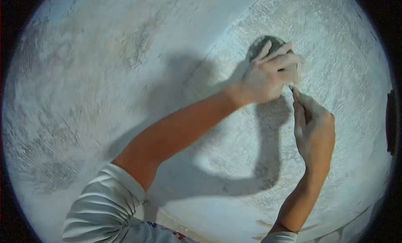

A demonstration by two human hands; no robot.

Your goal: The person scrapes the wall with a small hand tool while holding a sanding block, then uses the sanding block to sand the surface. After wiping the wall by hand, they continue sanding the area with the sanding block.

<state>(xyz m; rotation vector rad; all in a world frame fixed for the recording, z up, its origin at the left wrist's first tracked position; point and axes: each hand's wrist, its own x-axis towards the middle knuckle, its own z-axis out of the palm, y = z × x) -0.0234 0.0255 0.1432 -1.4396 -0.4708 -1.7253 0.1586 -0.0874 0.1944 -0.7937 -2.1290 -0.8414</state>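
Note:
My left hand reaches up to the right, its back toward me. Its fingers are bent over a dark grey, rounded object in front of the pale wall. Most of that object is hidden by the hand, and its kind cannot be made out. Just below and to the right, my right hand has thumb and forefinger pinched together. At their tips, close under the left palm, shows a small dark, thin piece; the rest of it is covered by the fingers. Both hands look dusted with pale powder.
A rough, whitish wall with streaky plaster marks fills most of the view. A diagonal edge between smoother and rougher plaster runs to the top. My arms cast shadows on it. A dark strip stands at the right edge.

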